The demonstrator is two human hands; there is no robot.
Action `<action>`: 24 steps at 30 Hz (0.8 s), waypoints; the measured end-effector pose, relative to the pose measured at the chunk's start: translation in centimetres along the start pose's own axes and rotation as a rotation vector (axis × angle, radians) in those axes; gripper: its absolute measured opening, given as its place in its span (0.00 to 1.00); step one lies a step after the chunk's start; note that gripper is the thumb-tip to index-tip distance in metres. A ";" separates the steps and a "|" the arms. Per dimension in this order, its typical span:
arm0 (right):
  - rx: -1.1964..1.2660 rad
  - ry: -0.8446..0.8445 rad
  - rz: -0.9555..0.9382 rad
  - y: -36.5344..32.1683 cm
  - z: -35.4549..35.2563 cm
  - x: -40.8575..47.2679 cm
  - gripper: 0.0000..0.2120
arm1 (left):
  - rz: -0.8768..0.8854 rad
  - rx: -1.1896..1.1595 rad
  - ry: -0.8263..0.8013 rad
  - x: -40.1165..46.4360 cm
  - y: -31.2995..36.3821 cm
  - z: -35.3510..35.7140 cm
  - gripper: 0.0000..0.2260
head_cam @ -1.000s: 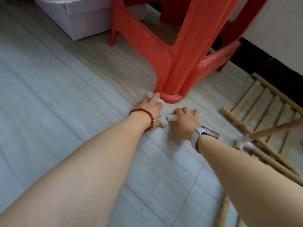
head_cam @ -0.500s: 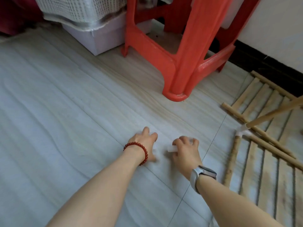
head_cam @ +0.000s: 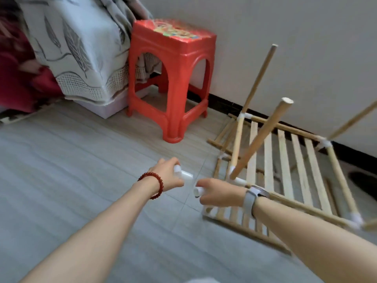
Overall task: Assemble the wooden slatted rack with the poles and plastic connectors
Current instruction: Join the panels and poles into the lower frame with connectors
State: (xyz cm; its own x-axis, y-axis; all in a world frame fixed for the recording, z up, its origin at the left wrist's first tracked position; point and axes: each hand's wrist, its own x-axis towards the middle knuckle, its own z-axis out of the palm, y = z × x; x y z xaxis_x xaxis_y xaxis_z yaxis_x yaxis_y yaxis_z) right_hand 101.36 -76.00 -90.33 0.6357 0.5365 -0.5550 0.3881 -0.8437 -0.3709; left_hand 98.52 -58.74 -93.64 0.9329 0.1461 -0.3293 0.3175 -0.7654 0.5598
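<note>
both arms reach out low over the grey floor. the left hand, with a red bead bracelet on its wrist, has its fingers curled round a white plastic connector whose end pokes out toward the other hand. the right hand, wearing a watch, grips a second white connector, its open end facing left. the two pieces sit near each other, not touching. just right of the hands the wooden slatted rack lies on the floor by the wall, with poles slanting up out of its white corner joints. a red stool stands behind.
</note>
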 end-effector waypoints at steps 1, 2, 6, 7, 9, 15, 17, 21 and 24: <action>-0.005 -0.010 0.003 0.5 -1.0 -2.4 0.17 | 0.043 -0.021 -0.012 -1.3 1.6 -0.4 0.15; 0.004 -0.012 0.007 1.3 -1.8 -4.8 0.17 | 0.085 -0.045 -0.027 -2.6 3.2 -0.6 0.15; 0.118 0.059 0.042 6.2 -3.8 -12.6 0.15 | 0.249 -0.057 -0.114 -6.8 9.4 0.3 0.20; 0.135 0.130 0.080 7.8 -4.1 -14.1 0.10 | 0.295 -0.043 -0.140 -7.4 11.2 1.0 0.21; 0.169 0.323 0.156 11.0 -4.4 -15.7 0.03 | 0.354 -0.047 -0.192 -7.8 14.5 2.6 0.23; 0.404 0.749 0.326 19.4 -4.3 -15.8 0.08 | 0.365 0.044 -0.065 -5.2 22.9 7.5 0.27; 0.494 0.811 0.307 20.6 -4.6 -14.9 0.09 | 0.346 0.098 0.002 -3.4 24.1 8.2 0.24; 0.613 0.837 0.213 22.6 -5.8 -12.5 0.07 | 0.311 0.162 0.047 1.1 25.7 9.7 0.21; 0.659 0.826 0.147 23.5 -6.2 -11.1 0.07 | 0.308 0.248 0.016 3.8 26.4 11.5 0.23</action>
State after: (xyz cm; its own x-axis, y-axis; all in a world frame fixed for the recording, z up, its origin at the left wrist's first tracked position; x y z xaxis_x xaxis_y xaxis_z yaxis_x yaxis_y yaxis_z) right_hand 107.57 -101.91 -88.22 0.9983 0.0415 -0.0415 -0.0091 -0.5891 -0.8080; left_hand 108.46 -85.63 -88.86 0.9812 -0.1054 -0.1616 -0.0264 -0.9029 0.4290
